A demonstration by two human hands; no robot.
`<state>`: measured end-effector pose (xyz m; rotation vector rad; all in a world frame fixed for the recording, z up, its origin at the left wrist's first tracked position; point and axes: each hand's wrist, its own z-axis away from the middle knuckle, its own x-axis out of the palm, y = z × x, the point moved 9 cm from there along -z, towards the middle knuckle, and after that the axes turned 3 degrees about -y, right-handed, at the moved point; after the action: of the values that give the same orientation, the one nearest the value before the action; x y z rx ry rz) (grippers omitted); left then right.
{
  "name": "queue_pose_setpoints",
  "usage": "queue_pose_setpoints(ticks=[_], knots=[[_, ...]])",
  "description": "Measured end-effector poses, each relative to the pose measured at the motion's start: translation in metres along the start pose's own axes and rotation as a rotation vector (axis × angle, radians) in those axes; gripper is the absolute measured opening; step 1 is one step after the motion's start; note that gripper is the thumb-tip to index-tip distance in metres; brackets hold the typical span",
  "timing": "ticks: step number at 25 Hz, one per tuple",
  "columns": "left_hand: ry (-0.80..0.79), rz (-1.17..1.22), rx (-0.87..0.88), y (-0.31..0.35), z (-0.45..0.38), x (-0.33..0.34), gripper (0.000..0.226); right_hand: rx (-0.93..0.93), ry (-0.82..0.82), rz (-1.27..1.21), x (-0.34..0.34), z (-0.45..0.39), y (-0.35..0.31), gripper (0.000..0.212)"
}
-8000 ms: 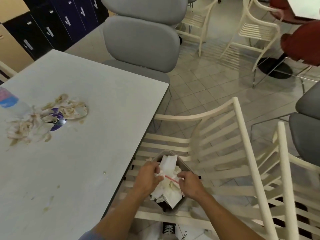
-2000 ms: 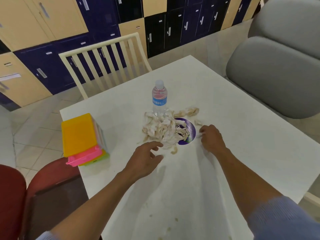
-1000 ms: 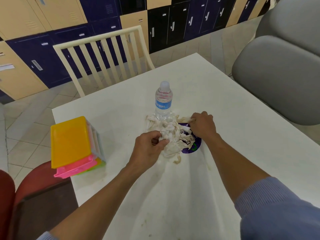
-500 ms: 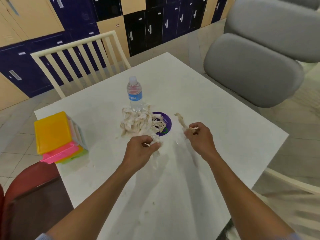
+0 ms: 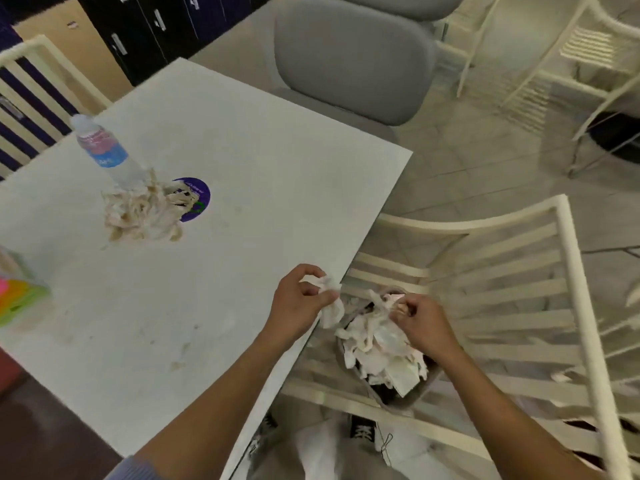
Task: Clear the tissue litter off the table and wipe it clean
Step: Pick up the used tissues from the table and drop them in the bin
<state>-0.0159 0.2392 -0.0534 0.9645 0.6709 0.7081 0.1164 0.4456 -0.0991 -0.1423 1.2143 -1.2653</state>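
Observation:
A pile of stained tissue litter (image 5: 142,213) lies on the white table (image 5: 263,188), partly covering a purple round sticker (image 5: 199,197). My left hand (image 5: 299,301) is at the table's right edge and pinches a crumpled white tissue (image 5: 329,299). My right hand (image 5: 420,322) holds a strip of tissue (image 5: 379,304) over a small bin (image 5: 391,393) stuffed with tissues (image 5: 379,344). The bin sits on the seat of a cream slatted chair (image 5: 512,282). Brown smears and crumbs mark the table near me.
A water bottle (image 5: 104,152) stands behind the litter pile. A stack of bright plastic boxes (image 5: 19,292) shows at the left edge. A grey padded chair (image 5: 349,53) is at the far side, another cream chair (image 5: 31,81) at back left, lockers (image 5: 145,26) behind.
Both hands took tissue from the pile and moved right, off the table edge, to the bin on the chair. The view swung right with them.

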Motion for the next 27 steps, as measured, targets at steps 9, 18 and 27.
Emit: queue_pose_setpoints(ticks=[9,18,27], knots=[[-0.039,-0.286,-0.027,-0.061,-0.014,0.114,0.022,0.083,-0.137,0.138,0.025,0.036,0.083,0.058],[-0.378,-0.86,0.044,-0.1,-0.02,0.157,0.036,-0.008,0.003,0.088,-0.001,0.061,0.058,0.061],[-0.026,-0.584,0.104,-0.017,-0.012,0.052,0.018,-0.264,-0.042,0.095,0.028,0.038,-0.062,0.043]])
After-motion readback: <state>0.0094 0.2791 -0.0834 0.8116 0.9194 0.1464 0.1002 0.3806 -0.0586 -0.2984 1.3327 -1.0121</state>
